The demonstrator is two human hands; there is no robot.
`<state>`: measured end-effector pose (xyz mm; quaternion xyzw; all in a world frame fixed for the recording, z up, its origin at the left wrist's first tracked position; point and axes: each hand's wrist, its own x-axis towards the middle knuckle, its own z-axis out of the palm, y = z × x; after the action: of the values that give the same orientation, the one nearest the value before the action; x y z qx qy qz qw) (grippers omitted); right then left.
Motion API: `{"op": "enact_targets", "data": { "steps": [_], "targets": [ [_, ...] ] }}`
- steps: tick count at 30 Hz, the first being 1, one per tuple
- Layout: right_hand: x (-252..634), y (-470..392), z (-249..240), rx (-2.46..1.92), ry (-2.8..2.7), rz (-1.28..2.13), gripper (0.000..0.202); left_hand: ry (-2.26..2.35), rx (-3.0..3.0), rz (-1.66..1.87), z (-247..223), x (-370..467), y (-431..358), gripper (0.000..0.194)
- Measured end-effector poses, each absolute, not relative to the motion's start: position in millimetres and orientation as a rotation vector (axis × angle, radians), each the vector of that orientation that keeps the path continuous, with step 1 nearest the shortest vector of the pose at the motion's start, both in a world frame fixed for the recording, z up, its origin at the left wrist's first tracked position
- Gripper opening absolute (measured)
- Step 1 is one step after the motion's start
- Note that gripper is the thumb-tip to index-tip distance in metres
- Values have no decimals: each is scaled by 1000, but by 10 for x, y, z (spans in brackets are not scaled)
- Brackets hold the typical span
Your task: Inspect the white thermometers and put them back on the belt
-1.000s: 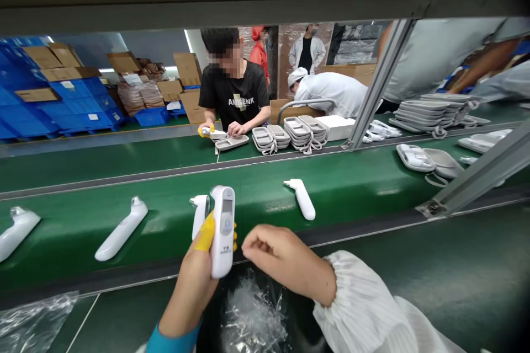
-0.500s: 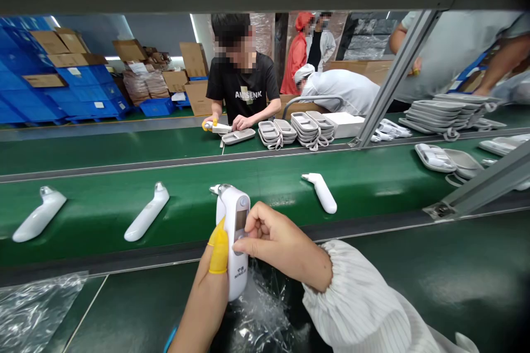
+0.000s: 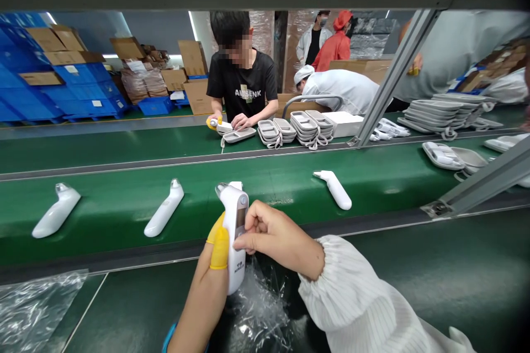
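In my left hand (image 3: 215, 259), which wears yellow finger cots, is a white ear thermometer (image 3: 236, 273), held nearly upright with its screen and buttons turned to the right. My right hand (image 3: 281, 237) is closed at that side, fingers curled near the screen and the thumb against a button. The clear probe tip points up and to the left. A crumpled clear plastic bag (image 3: 260, 309) lies below both hands. Behind the held one, the white top of another piece shows on the belt, mostly hidden.
On the green conveyor belt (image 3: 273, 182) lie white thermometers to the left (image 3: 163, 212) and right (image 3: 337, 190). Grey cases (image 3: 306, 129) are stacked across it, where a person in black (image 3: 244, 88) works. A metal post (image 3: 397, 77) slants at right; clear plastic (image 3: 37, 309) lies at left.
The loose thermometers and case on the belt have shifted right. Both my hands stay on the held thermometer, which has turned slightly and risen a little. In the background, the person in red has moved right.
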<state>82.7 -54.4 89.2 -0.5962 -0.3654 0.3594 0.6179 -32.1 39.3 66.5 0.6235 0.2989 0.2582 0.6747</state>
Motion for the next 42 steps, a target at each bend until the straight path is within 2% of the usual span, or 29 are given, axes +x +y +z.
{"op": "enact_targets", "data": {
  "steps": [3,5,9,12,15,18,22,25,29,32,34,38,42],
  "targets": [
    [847,-563,905,-1346,-858,866,15,681,1392,577,680,-321,417,51],
    [810,-587,937,-1452,-975,736,6,669,1429,623,683,-322,433,51],
    [681,-585,978,-1760,-1259,256,11,660,1577,669,657,-335,422,53],
    [706,-558,962,-1999,-1286,44,11,658,1657,633,628,-327,441,55],
    [826,-592,893,-2299,-1183,-44,12,731,1733,623,588,-222,660,54],
    [805,-667,732,-2419,-1365,157,15,792,1993,537,484,53,1069,51],
    [500,-697,456,-2304,-1797,588,21,872,2311,352,247,528,1441,46],
    [369,-670,352,-2276,-1848,661,27,1013,2371,398,143,692,1458,56],
    [480,-665,361,-2158,-1966,685,24,1190,2371,572,191,549,1581,68],
    [645,-722,451,-2071,-2002,744,16,1240,2281,498,260,364,1786,61],
    [743,-771,565,-2063,-1881,745,16,1144,2222,452,317,256,1803,52],
    [818,-770,852,-1880,-1293,535,14,857,1988,556,536,47,1317,51],
    [732,-622,988,-1465,-893,507,7,585,1242,564,815,-124,613,49]
  ]
}}
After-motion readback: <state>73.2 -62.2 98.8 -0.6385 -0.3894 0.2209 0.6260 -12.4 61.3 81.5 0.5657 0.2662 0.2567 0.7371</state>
